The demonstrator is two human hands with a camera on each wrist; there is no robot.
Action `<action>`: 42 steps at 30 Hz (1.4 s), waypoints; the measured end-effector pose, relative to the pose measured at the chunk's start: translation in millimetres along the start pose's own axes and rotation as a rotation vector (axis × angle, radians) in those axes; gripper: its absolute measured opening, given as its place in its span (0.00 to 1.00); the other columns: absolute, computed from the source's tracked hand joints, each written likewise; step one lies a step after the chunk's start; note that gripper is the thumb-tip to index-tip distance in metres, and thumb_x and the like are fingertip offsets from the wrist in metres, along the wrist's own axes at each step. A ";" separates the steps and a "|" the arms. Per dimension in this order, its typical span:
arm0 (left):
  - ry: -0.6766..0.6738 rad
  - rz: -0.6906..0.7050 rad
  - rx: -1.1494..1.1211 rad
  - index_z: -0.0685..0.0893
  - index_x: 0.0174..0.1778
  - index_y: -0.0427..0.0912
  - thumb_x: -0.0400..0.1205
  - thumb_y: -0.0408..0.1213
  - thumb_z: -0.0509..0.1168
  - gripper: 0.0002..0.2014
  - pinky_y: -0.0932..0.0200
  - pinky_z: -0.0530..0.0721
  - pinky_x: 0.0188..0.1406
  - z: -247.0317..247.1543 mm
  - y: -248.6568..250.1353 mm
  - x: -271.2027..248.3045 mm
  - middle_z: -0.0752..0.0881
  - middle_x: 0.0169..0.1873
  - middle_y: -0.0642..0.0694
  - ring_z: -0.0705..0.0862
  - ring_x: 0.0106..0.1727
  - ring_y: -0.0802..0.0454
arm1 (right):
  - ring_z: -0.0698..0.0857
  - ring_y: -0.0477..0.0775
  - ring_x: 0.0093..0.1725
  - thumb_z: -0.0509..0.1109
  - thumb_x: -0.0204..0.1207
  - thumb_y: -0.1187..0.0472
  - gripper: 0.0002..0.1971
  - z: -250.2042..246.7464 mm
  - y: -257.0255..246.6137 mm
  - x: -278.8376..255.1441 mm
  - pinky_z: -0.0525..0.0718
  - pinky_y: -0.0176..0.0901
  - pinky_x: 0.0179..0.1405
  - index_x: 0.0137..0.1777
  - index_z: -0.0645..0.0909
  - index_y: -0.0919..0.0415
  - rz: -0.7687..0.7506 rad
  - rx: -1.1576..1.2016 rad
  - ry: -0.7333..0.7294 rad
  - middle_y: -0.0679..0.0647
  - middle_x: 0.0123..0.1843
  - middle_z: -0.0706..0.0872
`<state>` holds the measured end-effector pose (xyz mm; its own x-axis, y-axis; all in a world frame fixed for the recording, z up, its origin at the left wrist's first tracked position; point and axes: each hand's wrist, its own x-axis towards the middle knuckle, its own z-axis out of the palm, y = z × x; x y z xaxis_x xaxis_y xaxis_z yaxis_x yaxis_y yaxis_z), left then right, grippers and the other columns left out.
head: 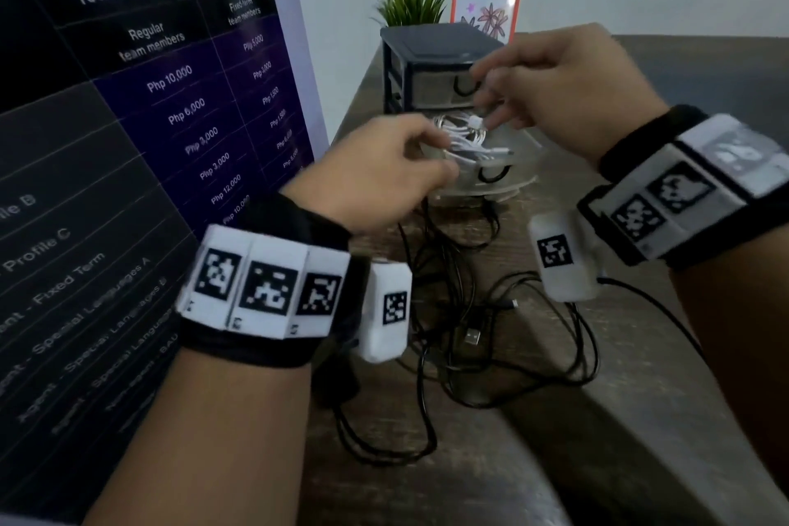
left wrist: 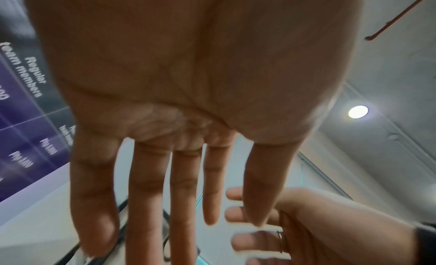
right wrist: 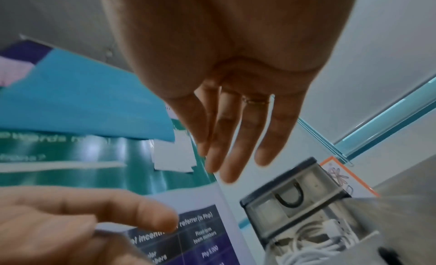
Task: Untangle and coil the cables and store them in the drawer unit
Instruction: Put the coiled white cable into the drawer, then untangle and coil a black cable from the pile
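A small dark drawer unit stands on the table with its lower clear drawer pulled out. A bundle of white cables lies in that drawer, also seen in the right wrist view as white cables below the unit. My left hand hovers at the drawer's left side and my right hand just above the bundle. Both wrist views show straight fingers holding nothing: left hand, right hand. A tangle of black cables lies on the table below my wrists.
A large printed poster board stands along the left. Behind the unit are a green plant and a red-framed flower picture. The dark wooden table runs toward me on the right.
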<state>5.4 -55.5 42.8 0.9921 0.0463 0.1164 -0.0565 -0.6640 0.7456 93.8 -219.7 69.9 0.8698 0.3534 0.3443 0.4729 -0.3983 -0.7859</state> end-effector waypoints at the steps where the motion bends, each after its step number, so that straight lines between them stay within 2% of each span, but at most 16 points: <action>1: 0.003 0.011 0.009 0.85 0.61 0.53 0.81 0.48 0.70 0.13 0.46 0.85 0.59 -3.4 4.0 -3.6 0.89 0.47 0.51 0.89 0.48 0.53 | 0.91 0.50 0.40 0.67 0.83 0.62 0.09 -1.3 -3.5 -11.1 0.86 0.35 0.39 0.51 0.89 0.53 0.007 -0.024 -0.065 0.50 0.42 0.92; 4: 0.019 0.027 0.030 0.85 0.60 0.53 0.82 0.47 0.69 0.11 0.51 0.88 0.54 -8.8 10.9 -9.8 0.90 0.46 0.52 0.91 0.43 0.55 | 0.89 0.50 0.40 0.69 0.82 0.51 0.08 8.8 0.9 -36.5 0.82 0.39 0.39 0.49 0.89 0.49 0.037 -0.365 -0.277 0.48 0.38 0.91; 7: 0.016 -0.002 0.033 0.85 0.58 0.51 0.83 0.44 0.68 0.09 0.52 0.89 0.52 -5.6 10.5 -11.5 0.90 0.44 0.51 0.91 0.41 0.53 | 0.82 0.54 0.43 0.67 0.77 0.36 0.20 33.0 18.0 -47.9 0.75 0.42 0.41 0.44 0.86 0.53 0.124 -0.737 -0.502 0.52 0.41 0.86; 9: -0.021 -0.047 0.089 0.85 0.57 0.51 0.84 0.45 0.68 0.08 0.53 0.89 0.52 -1.4 7.4 -11.5 0.90 0.42 0.52 0.91 0.42 0.52 | 0.83 0.53 0.42 0.69 0.76 0.36 0.23 44.7 27.4 -51.1 0.78 0.43 0.39 0.43 0.87 0.58 0.188 -0.754 -0.627 0.53 0.39 0.87; 11: -0.050 -0.082 0.114 0.85 0.57 0.50 0.84 0.45 0.67 0.08 0.57 0.89 0.50 0.2 2.8 -10.2 0.90 0.42 0.53 0.91 0.41 0.55 | 0.84 0.52 0.40 0.73 0.77 0.45 0.16 45.1 31.6 -50.8 0.79 0.41 0.39 0.41 0.87 0.59 0.220 -0.692 -0.656 0.53 0.37 0.88; 14: -0.033 -0.072 0.051 0.85 0.56 0.48 0.84 0.42 0.67 0.07 0.67 0.88 0.39 -2.2 1.9 -10.0 0.89 0.41 0.53 0.88 0.34 0.66 | 0.90 0.52 0.41 0.73 0.78 0.49 0.13 31.8 30.7 -49.3 0.85 0.44 0.50 0.37 0.84 0.55 0.271 -0.555 -0.601 0.52 0.35 0.92; 17: -0.005 -0.029 0.017 0.85 0.55 0.47 0.84 0.41 0.67 0.06 0.72 0.83 0.33 -4.4 6.0 -10.7 0.89 0.41 0.53 0.86 0.33 0.68 | 0.91 0.46 0.36 0.72 0.79 0.47 0.13 14.8 26.1 -51.9 0.85 0.45 0.53 0.38 0.85 0.54 0.247 -0.423 -0.498 0.51 0.34 0.92; 20: -0.005 0.005 0.025 0.85 0.56 0.48 0.84 0.41 0.67 0.06 0.71 0.83 0.34 -5.1 10.9 -12.2 0.90 0.41 0.52 0.88 0.35 0.64 | 0.87 0.43 0.27 0.72 0.78 0.46 0.14 4.0 24.3 -57.0 0.82 0.42 0.42 0.37 0.86 0.55 0.184 -0.360 -0.382 0.49 0.28 0.90; 24: 0.008 0.046 0.070 0.85 0.58 0.48 0.83 0.41 0.70 0.09 0.64 0.87 0.45 -5.3 14.0 -17.7 0.90 0.40 0.51 0.90 0.39 0.57 | 0.79 0.38 0.21 0.71 0.79 0.48 0.14 3.7 23.9 -58.2 0.74 0.39 0.33 0.36 0.85 0.54 0.124 -0.335 -0.319 0.45 0.22 0.85; 27: 0.054 0.082 0.121 0.84 0.61 0.53 0.79 0.38 0.74 0.15 0.76 0.82 0.43 -3.6 11.8 -18.8 0.88 0.47 0.54 0.86 0.41 0.64 | 0.77 0.37 0.23 0.69 0.81 0.48 0.12 4.8 22.5 -58.4 0.71 0.32 0.28 0.40 0.86 0.53 0.069 -0.321 -0.267 0.44 0.24 0.81; 29: 0.047 0.092 0.160 0.84 0.62 0.56 0.78 0.34 0.75 0.19 0.78 0.80 0.40 -1.9 10.9 -15.7 0.87 0.51 0.55 0.83 0.42 0.67 | 0.76 0.32 0.22 0.68 0.82 0.47 0.13 6.1 19.1 -58.9 0.67 0.26 0.22 0.41 0.86 0.52 0.027 -0.259 -0.196 0.37 0.21 0.79; 32: 0.009 0.098 0.174 0.86 0.60 0.54 0.78 0.32 0.74 0.17 0.74 0.81 0.47 -0.5 11.5 -7.1 0.87 0.48 0.56 0.84 0.47 0.68 | 0.75 0.37 0.22 0.67 0.83 0.48 0.13 7.0 8.8 -59.6 0.70 0.28 0.23 0.40 0.85 0.52 -0.045 -0.132 -0.081 0.34 0.19 0.76; 34: 0.028 0.089 0.182 0.89 0.53 0.50 0.82 0.37 0.71 0.06 0.75 0.79 0.45 -1.1 11.2 -3.0 0.88 0.42 0.56 0.83 0.39 0.71 | 0.73 0.43 0.23 0.67 0.84 0.49 0.13 4.3 1.6 -60.9 0.76 0.43 0.27 0.38 0.84 0.51 -0.087 -0.037 -0.055 0.38 0.18 0.75; 36: 0.061 0.063 0.151 0.89 0.48 0.44 0.86 0.44 0.65 0.09 0.63 0.81 0.45 -1.2 8.7 0.0 0.90 0.41 0.48 0.84 0.39 0.61 | 0.70 0.44 0.22 0.67 0.83 0.49 0.13 -1.1 -1.8 -62.5 0.75 0.53 0.25 0.38 0.84 0.51 -0.128 0.043 -0.060 0.40 0.19 0.74; 39: 0.070 0.001 0.063 0.87 0.46 0.40 0.89 0.48 0.57 0.18 0.56 0.80 0.40 1.3 7.6 1.5 0.91 0.45 0.45 0.85 0.42 0.46 | 0.69 0.42 0.20 0.71 0.80 0.47 0.12 -9.2 1.1 -61.8 0.69 0.46 0.27 0.41 0.86 0.55 -0.122 0.052 -0.082 0.42 0.21 0.74; 42: 0.060 0.021 0.084 0.86 0.44 0.40 0.88 0.49 0.59 0.18 0.52 0.83 0.46 2.9 6.2 2.1 0.91 0.42 0.48 0.87 0.43 0.48 | 0.71 0.41 0.21 0.74 0.78 0.48 0.10 -16.2 7.2 -61.5 0.72 0.40 0.25 0.44 0.86 0.54 -0.094 -0.036 -0.088 0.45 0.25 0.77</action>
<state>7.4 -61.7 45.7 0.9823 0.0742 0.1722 -0.0653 -0.7257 0.6850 46.0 -258.0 51.3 0.8064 0.4629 0.3680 0.5580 -0.3895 -0.7327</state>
